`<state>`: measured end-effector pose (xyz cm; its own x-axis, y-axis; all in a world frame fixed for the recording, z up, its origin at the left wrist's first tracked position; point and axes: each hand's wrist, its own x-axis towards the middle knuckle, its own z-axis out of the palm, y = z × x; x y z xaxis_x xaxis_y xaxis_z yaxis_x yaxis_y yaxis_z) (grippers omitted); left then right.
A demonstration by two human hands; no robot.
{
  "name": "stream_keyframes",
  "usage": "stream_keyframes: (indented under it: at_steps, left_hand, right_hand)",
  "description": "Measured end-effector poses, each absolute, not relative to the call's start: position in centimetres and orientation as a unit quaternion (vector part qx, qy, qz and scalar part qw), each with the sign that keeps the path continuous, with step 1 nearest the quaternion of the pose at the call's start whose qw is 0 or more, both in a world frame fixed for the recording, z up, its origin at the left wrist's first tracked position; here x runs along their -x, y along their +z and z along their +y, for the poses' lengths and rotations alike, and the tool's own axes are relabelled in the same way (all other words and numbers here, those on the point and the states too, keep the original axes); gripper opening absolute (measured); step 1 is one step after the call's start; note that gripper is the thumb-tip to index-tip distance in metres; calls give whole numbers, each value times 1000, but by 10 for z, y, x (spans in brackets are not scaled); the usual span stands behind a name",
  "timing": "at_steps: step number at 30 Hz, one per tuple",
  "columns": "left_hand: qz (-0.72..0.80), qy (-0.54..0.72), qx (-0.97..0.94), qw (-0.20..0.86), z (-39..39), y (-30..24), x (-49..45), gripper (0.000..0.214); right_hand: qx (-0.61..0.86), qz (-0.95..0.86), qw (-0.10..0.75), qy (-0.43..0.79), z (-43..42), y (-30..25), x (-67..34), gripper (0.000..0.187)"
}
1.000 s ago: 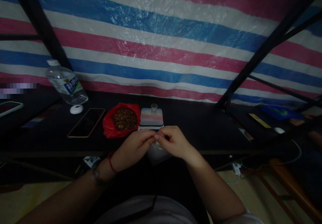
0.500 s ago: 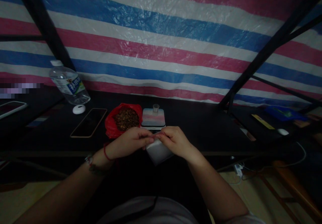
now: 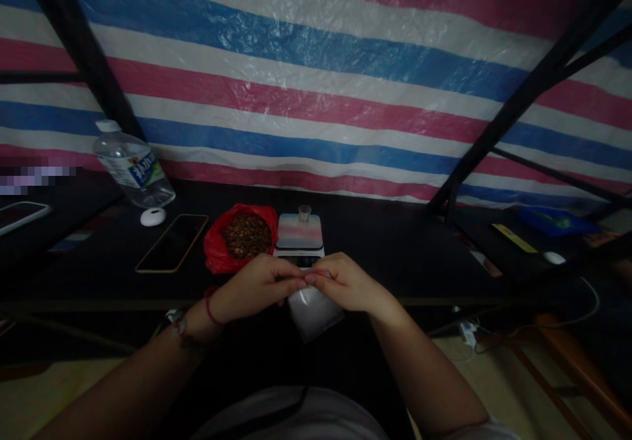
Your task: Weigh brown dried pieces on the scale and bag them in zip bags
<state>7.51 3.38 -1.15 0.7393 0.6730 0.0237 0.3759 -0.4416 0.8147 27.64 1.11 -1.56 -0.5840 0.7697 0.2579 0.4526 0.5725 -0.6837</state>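
Both hands meet at the front edge of the table, pinching the top of a small whitish plastic bag [image 3: 316, 311] that hangs down below them. My left hand [image 3: 266, 283] is closed on the bag's upper edge, thumb against fingers. Close beside it, my right hand [image 3: 345, 282] grips the same edge. A reddish strip shows along the bag's top between the fingertips. Just beyond the hands lies a flat digital scale [image 3: 299, 232] with a tiny clear cup [image 3: 305, 213] on its far side. Left of the scale sits a red plastic bag [image 3: 217, 249] of brown seeds or beans [image 3: 247, 234].
On the black table [image 3: 385, 249] at left are a phone [image 3: 172, 244], a white earbud case [image 3: 153, 217] and a large clear bottle [image 3: 135, 166]. A striped plastic sheet [image 3: 296, 110] hangs behind. Black metal poles [image 3: 488, 143] slant on both sides. At right is a blue packet [image 3: 557, 221].
Both hands and the whitish bag have come slightly lower and nearer to me. More of the scale's front panel now shows. The camera view has shifted a little.
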Motion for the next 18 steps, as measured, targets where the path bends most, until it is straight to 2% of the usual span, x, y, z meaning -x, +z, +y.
stream_keyframes:
  at_steps: [5, 12, 18]
  left_hand:
    - [335, 168, -809, 453, 37, -13, -71, 35]
    - [328, 189, -849, 369, 39, -9, -69, 40]
    - [326, 190, -854, 357, 43, -16, -68, 45]
  right_hand:
    - [353, -843, 305, 266, 9, -14, -274, 37]
    - [393, -817, 332, 258, 12, -18, -278, 34]
    - [381, -824, 348, 235, 16, -24, -275, 42]
